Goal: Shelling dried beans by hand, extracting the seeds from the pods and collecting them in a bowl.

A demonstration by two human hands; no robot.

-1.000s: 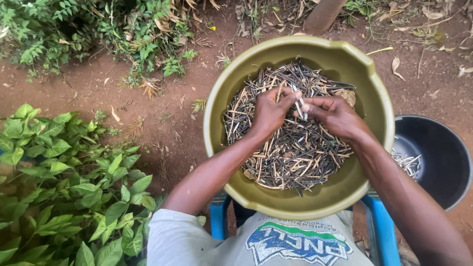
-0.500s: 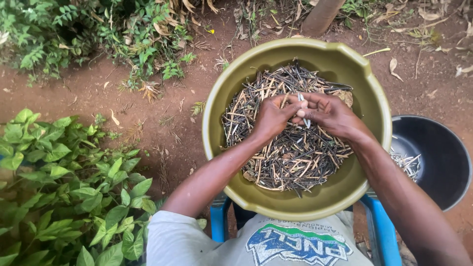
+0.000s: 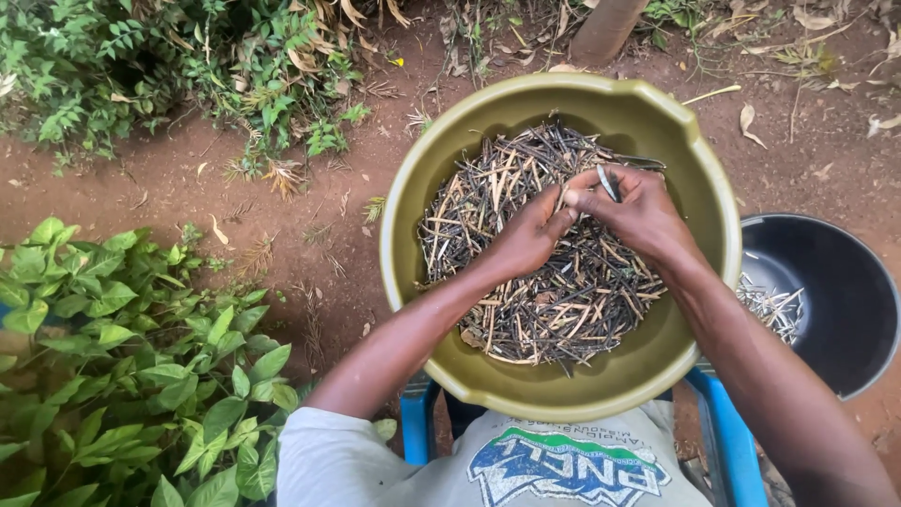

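Fingers of right hand [image 3: 638, 211] and left hand [image 3: 530, 235] pinch a thin dry pod [image 3: 608, 183], probably light and brittle, best held near its ends.

This is an outdoor yard or garden patch, not a room. The ground is bare reddish earth [image 3: 282, 216] strewn with dry leaves [image 3: 751, 117], with leafy green plants [image 3: 122, 357] and shrubs [image 3: 141, 66] growing at its edge, and a tree trunk [image 3: 605, 28] rising from the soil.
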